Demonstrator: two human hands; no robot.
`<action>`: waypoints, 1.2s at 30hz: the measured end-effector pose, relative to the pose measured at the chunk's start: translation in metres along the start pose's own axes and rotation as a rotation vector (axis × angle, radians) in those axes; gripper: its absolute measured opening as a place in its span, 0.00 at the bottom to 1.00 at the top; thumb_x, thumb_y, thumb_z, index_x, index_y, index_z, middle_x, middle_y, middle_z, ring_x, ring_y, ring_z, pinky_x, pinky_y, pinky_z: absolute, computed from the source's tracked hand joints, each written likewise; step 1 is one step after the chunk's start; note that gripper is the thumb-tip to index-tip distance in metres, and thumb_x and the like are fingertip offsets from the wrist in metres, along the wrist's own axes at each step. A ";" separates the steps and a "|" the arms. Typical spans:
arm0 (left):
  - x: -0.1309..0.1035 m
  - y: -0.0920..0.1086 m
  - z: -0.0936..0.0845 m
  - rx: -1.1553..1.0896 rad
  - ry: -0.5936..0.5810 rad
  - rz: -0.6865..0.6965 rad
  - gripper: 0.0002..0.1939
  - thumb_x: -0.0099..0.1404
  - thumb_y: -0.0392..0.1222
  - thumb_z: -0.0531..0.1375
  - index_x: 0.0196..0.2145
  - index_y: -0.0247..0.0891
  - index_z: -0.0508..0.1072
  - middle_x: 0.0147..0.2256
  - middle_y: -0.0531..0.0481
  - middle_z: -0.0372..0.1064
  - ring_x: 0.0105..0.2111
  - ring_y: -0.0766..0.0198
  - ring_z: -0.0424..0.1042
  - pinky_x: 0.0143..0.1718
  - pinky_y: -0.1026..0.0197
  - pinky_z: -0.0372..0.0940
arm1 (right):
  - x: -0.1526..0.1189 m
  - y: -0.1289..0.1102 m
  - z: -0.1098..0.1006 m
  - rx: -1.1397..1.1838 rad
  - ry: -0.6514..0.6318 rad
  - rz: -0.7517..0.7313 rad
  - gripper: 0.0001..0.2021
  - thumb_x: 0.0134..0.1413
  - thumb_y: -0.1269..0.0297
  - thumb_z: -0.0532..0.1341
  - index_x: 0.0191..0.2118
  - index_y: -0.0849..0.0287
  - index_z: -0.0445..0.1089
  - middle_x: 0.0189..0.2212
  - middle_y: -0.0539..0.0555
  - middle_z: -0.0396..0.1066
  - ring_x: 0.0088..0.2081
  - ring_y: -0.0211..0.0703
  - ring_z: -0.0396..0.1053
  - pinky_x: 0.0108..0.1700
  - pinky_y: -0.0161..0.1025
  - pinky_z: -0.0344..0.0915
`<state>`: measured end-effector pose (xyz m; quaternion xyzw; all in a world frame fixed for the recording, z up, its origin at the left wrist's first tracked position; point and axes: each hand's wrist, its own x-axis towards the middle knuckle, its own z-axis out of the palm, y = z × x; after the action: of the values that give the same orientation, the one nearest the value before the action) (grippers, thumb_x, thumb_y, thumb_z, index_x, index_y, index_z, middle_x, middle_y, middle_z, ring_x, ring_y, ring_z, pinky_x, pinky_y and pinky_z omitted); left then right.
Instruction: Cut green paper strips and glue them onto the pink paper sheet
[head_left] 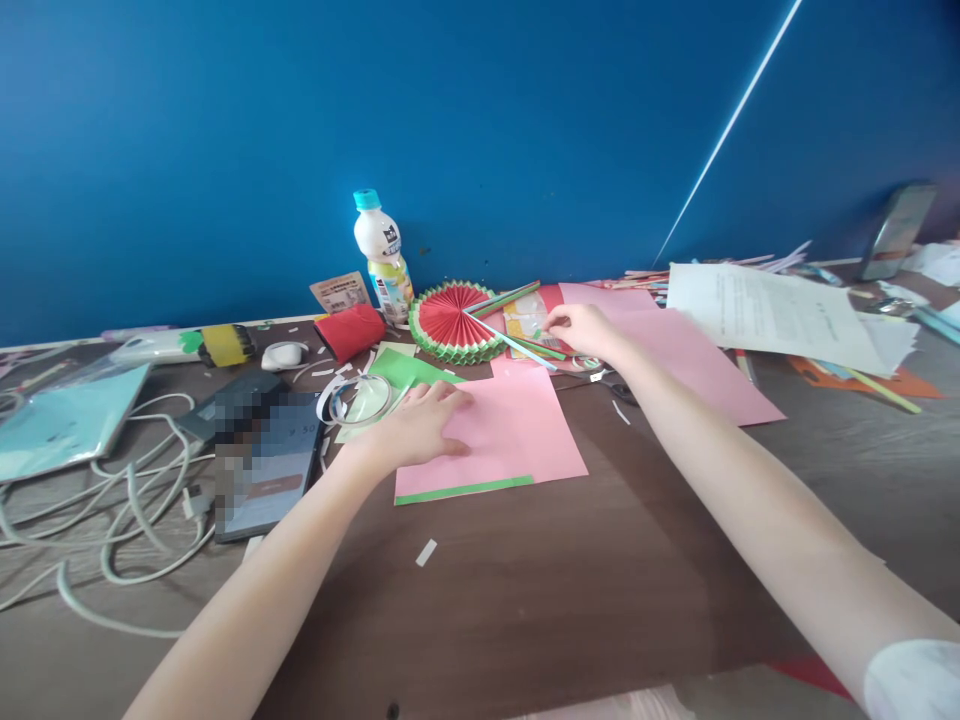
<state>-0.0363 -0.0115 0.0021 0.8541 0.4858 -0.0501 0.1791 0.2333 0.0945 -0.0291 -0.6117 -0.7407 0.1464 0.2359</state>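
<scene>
My left hand [431,422] lies with fingers spread on a pink sheet of paper [517,425], towards its left edge. A green paper strip [465,490] runs along the sheet's near edge. Farther back, my right hand [581,330] has its thumb and forefinger drawn together beside a small patterned packet [525,317]. What those fingertips hold, if anything, is too small to make out. To their left stands a pleated red and green paper fan [454,320], made like a watermelon slice, with thin paper-covered sticks [514,340] against it. A roll of clear tape [364,400] sits beside my left hand.
A drink bottle [386,255] stands against the blue wall [480,130]. Scissors [624,393] and another pink sheet [690,365] are at the right, near printed pages [772,310]. White cables [124,500] and a phone [270,475] lie left. Paper scraps dot the table [510,600].
</scene>
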 end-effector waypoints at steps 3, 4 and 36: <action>0.002 -0.001 0.000 0.005 0.010 0.010 0.31 0.53 0.51 0.57 0.54 0.41 0.60 0.52 0.45 0.57 0.51 0.49 0.55 0.50 0.51 0.54 | -0.009 -0.003 -0.004 0.014 -0.035 -0.021 0.08 0.48 0.67 0.57 0.33 0.61 0.71 0.33 0.53 0.73 0.32 0.38 0.67 0.36 0.33 0.60; 0.002 -0.002 0.000 0.002 0.011 0.013 0.31 0.53 0.50 0.57 0.54 0.41 0.60 0.52 0.45 0.57 0.51 0.49 0.55 0.50 0.51 0.54 | -0.012 -0.004 -0.004 0.012 -0.059 -0.029 0.08 0.46 0.66 0.58 0.33 0.60 0.71 0.32 0.52 0.72 0.31 0.37 0.66 0.34 0.32 0.60; 0.009 -0.057 -0.011 0.116 0.284 -0.315 0.12 0.57 0.46 0.53 0.32 0.37 0.70 0.37 0.41 0.65 0.40 0.52 0.67 0.43 0.56 0.60 | -0.024 -0.034 -0.017 0.078 -0.022 -0.115 0.08 0.48 0.63 0.56 0.31 0.61 0.68 0.29 0.54 0.71 0.30 0.40 0.65 0.33 0.35 0.58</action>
<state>-0.0807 0.0261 -0.0044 0.7749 0.6299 0.0156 0.0493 0.2170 0.0631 -0.0017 -0.5569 -0.7709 0.1682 0.2592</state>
